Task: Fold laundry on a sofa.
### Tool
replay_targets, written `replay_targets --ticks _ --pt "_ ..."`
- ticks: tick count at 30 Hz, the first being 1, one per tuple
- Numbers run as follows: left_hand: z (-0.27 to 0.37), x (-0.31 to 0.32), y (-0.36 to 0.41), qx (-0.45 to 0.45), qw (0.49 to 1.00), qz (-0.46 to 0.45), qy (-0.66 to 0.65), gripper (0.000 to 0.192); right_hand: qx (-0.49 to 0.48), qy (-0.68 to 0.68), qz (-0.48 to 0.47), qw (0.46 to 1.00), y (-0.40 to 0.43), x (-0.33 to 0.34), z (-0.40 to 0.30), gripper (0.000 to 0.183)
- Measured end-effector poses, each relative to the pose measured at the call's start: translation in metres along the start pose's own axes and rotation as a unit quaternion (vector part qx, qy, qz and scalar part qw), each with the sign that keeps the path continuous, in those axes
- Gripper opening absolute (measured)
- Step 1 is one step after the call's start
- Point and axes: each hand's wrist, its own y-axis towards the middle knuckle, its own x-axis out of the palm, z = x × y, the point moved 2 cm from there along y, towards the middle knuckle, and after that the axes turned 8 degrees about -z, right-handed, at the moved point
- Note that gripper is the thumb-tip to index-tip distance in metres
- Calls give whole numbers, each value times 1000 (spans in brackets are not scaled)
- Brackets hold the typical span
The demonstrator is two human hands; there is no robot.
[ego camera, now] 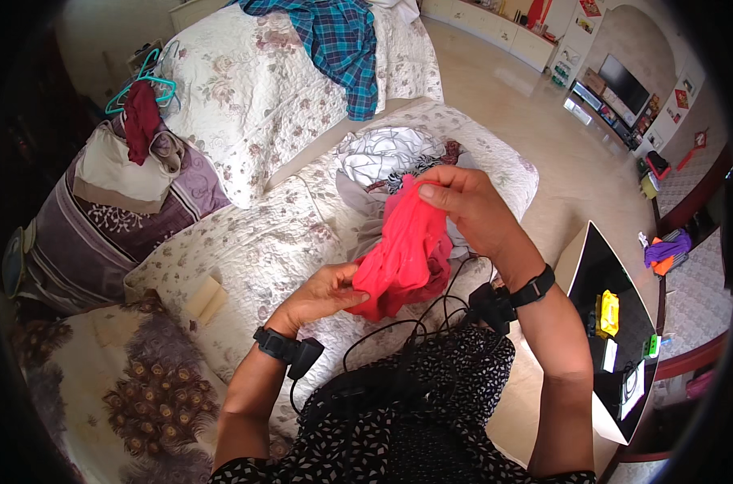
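Note:
Between my two hands hangs a bright red-pink cloth garment (405, 248), bunched and creased. My left hand (327, 293) pinches its lower left edge between thumb and fingers. Its upper edge is gripped by my right hand (463, 202), which is raised higher. Just behind it on the quilted floral sofa cover (263, 254) lies a heap of clothes, among them a white cloth with grey lines (390, 151) and a grey garment (366, 227) partly hidden by the red-pink one. Each wrist wears a black strap with a small black device.
A blue plaid shirt (342, 54) drapes over the sofa's back. At left are a teal hanger (142, 85), a maroon cloth (140, 121) and a beige garment (121, 166). A black-topped table (584, 272) with a yellow packet (609, 313) stands right. Black cables (390, 323) loop near my lap.

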Motion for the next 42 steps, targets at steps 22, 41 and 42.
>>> replay_targets --ticks 22,41,42 --pt "78 -43 -68 274 947 151 78 29 96 -301 -199 928 -12 -59 11 20" --pt "61 -76 -82 148 948 270 87 46 0 -151 -108 983 -20 -36 3 21" --pt "54 -80 -91 135 943 300 46 45 -5 -79 -66 995 -21 -44 2 20"
